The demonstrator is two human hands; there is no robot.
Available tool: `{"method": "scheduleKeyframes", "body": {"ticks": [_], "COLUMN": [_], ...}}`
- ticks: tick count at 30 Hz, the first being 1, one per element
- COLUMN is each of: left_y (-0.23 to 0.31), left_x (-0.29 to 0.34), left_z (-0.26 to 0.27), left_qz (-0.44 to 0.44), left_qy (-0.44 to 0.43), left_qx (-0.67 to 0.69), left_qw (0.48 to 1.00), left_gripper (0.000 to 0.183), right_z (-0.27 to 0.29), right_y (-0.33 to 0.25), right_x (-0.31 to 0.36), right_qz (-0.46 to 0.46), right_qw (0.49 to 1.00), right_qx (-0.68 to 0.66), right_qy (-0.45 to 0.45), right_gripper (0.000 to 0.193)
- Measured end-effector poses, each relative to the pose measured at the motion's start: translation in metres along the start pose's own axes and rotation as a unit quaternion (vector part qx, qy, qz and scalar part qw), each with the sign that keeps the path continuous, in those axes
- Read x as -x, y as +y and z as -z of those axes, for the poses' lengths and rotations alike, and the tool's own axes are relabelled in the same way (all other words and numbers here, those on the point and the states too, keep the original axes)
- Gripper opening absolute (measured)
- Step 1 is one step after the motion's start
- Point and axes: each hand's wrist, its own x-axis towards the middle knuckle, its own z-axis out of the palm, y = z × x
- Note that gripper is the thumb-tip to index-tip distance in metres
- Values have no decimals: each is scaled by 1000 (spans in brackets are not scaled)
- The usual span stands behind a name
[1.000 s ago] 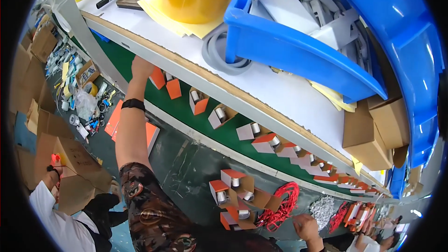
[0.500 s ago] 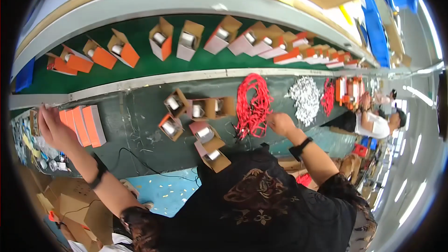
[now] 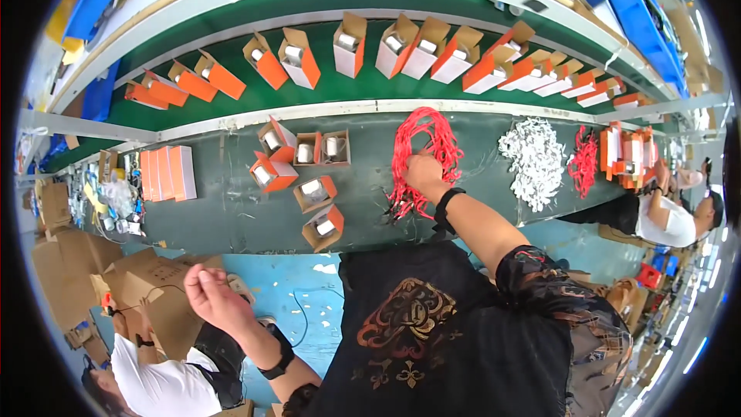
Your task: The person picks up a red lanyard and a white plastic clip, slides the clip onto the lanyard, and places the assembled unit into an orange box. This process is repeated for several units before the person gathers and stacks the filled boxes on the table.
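My right hand (image 3: 426, 174) reaches into a heap of red cords (image 3: 421, 125) on the dark green bench, its fingers bent down and closed on some strands. The fingertips are partly hidden among the loops. My left hand (image 3: 218, 299) hangs in the air in front of the bench, over the floor, with fingers curled together and nothing visible in them. Between the hands, several open orange-and-white boxes (image 3: 314, 194) stand on the bench, each with a white cylindrical item inside. A pile of white looped cords (image 3: 534, 162) lies right of the red heap.
A green shelf holds a long row of open boxes (image 3: 349, 46). Closed orange boxes (image 3: 184, 174) stand at the bench's left, beside loose parts (image 3: 116, 201). More red cords (image 3: 583, 162) lie at the right. Co-workers (image 3: 670, 212) are at both sides; cartons (image 3: 154, 282) sit lower left.
My left hand has drawn back from beyond the closed boxes at the far left, its fingers curling. My right hand has moved from the red heap's right edge into its middle.
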Motion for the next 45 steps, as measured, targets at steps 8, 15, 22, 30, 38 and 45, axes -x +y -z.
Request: {"method": "scheduleKeyframes", "body": {"ticks": [8, 15, 22, 30, 38, 45], "left_y": [27, 50, 55, 60, 49, 60], "left_x": [99, 152, 153, 164, 125, 78], "left_z": [-95, -113, -144, -159, -198, -292], "left_qz": [27, -20, -48, -42, -166, -215], "left_qy": [-152, -270, -294, -389, -426, -445], "left_qx": [-96, -203, -208, -137, -131, -12], "left_qw": [983, 941, 932, 910, 880, 869], "left_gripper": [13, 13, 13, 16, 14, 21], "right_z": [29, 45, 53, 37, 201, 359], "right_y": [70, 74, 113, 113, 76, 60], "right_x": [-53, -97, -66, -71, 54, 154], "right_qz": [41, 154, 231, 112, 261, 309], "right_qw": [961, 978, 953, 991, 944, 909], "right_qx": [-202, 48, -98, 44, -170, -256], "right_qy": [184, 129, 170, 60, 112, 111], "right_gripper": [19, 18, 16, 21, 29, 18]}}
